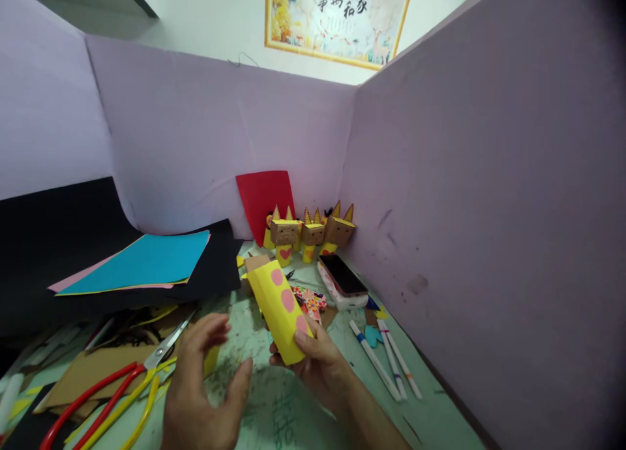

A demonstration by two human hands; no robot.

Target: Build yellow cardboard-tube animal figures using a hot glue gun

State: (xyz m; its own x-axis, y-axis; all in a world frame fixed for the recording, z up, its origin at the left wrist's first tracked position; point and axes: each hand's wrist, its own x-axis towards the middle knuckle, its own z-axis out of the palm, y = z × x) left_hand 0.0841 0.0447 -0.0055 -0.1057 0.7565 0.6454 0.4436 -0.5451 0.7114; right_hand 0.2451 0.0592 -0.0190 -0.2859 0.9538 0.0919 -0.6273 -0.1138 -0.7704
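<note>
My right hand (pixel 317 365) grips the lower end of a yellow paper tube (pixel 274 310). Pink round dots run along the tube, which leans with its top away from me and to the left. Behind its upper end shows a piece of brown cardboard (pixel 256 262). To the left, my left hand (pixel 208 385) is apart from the tube, its thumb and fingers spread with nothing between them. Close by on that side lie scissors with red handles (pixel 117 394) and a pair with yellow handles (pixel 132 407).
Several horned box-headed paper figures (pixel 313 233) stand at the back near a red sheet (pixel 264 199). A phone (pixel 343 274) and several markers (pixel 375 360) lie right. Coloured paper (pixel 141 264) rests on black sheets left, above cardboard scraps (pixel 92 372). Lilac panels (pixel 220 130) enclose the table.
</note>
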